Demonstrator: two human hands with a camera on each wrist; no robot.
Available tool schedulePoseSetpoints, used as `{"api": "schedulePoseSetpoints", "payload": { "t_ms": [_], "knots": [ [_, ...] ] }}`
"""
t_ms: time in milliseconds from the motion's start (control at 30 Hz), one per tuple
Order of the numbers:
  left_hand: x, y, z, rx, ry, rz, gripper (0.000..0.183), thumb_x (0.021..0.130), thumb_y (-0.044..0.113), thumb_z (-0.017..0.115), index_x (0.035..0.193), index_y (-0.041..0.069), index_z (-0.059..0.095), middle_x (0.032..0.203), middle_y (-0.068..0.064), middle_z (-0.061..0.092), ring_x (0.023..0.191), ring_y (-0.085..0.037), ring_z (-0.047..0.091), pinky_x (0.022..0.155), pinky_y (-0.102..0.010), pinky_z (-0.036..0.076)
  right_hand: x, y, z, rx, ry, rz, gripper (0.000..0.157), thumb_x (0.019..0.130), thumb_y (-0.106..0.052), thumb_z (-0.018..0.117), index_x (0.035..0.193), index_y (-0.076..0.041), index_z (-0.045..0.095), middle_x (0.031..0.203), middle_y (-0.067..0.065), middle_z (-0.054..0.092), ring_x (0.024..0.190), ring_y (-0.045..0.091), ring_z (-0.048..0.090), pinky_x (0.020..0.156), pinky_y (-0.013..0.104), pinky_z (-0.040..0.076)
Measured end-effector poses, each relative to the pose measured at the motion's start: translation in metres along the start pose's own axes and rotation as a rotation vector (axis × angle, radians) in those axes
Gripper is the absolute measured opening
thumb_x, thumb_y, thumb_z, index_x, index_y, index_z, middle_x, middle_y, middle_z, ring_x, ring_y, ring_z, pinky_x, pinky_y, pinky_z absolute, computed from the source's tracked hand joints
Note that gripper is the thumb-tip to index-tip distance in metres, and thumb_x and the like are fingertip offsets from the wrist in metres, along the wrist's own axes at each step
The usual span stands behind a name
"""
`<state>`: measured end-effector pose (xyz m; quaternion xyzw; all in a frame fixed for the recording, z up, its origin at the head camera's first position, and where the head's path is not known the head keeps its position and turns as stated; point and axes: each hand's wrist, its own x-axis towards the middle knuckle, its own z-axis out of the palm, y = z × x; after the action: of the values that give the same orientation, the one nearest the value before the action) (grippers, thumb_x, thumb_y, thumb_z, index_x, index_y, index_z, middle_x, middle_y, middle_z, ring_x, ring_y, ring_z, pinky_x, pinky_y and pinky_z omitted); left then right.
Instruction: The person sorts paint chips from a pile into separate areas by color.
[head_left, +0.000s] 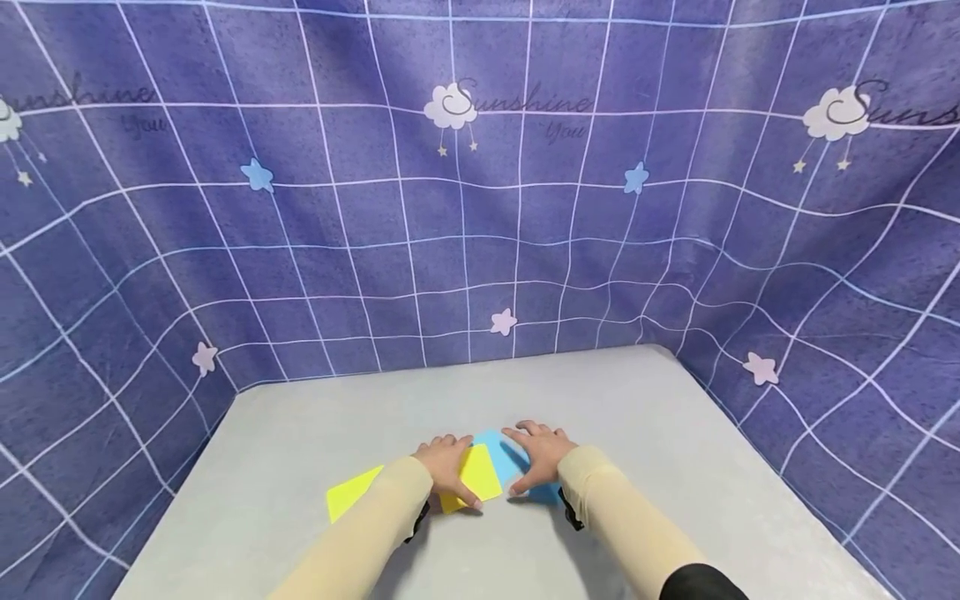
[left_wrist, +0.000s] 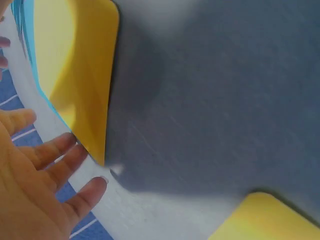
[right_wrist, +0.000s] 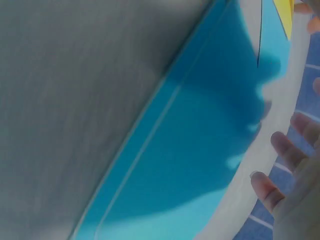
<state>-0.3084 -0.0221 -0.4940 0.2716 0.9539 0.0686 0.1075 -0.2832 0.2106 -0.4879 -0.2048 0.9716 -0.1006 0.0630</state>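
My left hand (head_left: 447, 468) is spread at the left edge of a yellow sheet (head_left: 482, 473), its thumb near the front edge. In the left wrist view, the left fingertips (left_wrist: 80, 150) lie at that sheet's edge; whether they press it I cannot tell. Light blue sheets (head_left: 504, 457) lie to the right, partly beneath the yellow one. Over them my right hand (head_left: 546, 454) is spread, thumb apart from the fingers. The right wrist view has the blue sheet (right_wrist: 170, 145) in shadow, with the right fingertips (right_wrist: 267, 190) beyond its edge. Neither hand grips anything.
A second yellow sheet (head_left: 351, 495) lies left of the hands, partly hidden by the left sleeve (head_left: 360, 533). Everything rests on a light grey tabletop (head_left: 337, 425). A blue grid-patterned cloth (head_left: 420, 275) hangs behind the table and along both sides.
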Motion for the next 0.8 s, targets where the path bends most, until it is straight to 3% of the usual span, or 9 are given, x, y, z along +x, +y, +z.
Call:
{"api": "schedulePoseSetpoints", "payload": {
  "t_ms": [267,500,800],
  "knots": [
    [-0.007,0.001,0.001,-0.001,-0.015,0.024,0.117,0.054,0.069,0.082,0.145,0.008,0.04,0.122,-0.01,0.052,0.109,-0.027,0.05,0.092,-0.049,0.041,0.013,-0.017,0.011,0.004,-0.034,-0.049,0.108,0.063,-0.067,0.077,0.148,-0.012,0.04,0.146,0.005,0.043,0.131,0.023,0.042,0.102,0.051,0.034],
    [-0.015,-0.001,0.0,-0.009,-0.047,0.028,0.119,0.054,0.069,0.082,0.147,0.01,0.037,0.128,-0.009,0.048,0.113,-0.024,0.047,0.096,-0.046,0.039,0.018,-0.025,0.02,-0.023,-0.056,-0.062,0.11,0.06,-0.07,0.077,0.148,-0.015,0.04,0.148,0.003,0.04,0.133,0.022,0.04,0.103,0.05,0.033],
    [-0.018,-0.009,0.001,0.013,-0.001,0.093,0.109,0.061,0.069,0.078,0.144,0.01,0.042,0.124,-0.008,0.049,0.112,-0.024,0.046,0.092,-0.045,0.04,0.024,-0.029,0.027,-0.06,-0.052,-0.096,0.103,0.063,-0.07,0.076,0.147,-0.022,0.04,0.147,0.001,0.041,0.134,0.024,0.037,0.103,0.052,0.033]
  ]
}}
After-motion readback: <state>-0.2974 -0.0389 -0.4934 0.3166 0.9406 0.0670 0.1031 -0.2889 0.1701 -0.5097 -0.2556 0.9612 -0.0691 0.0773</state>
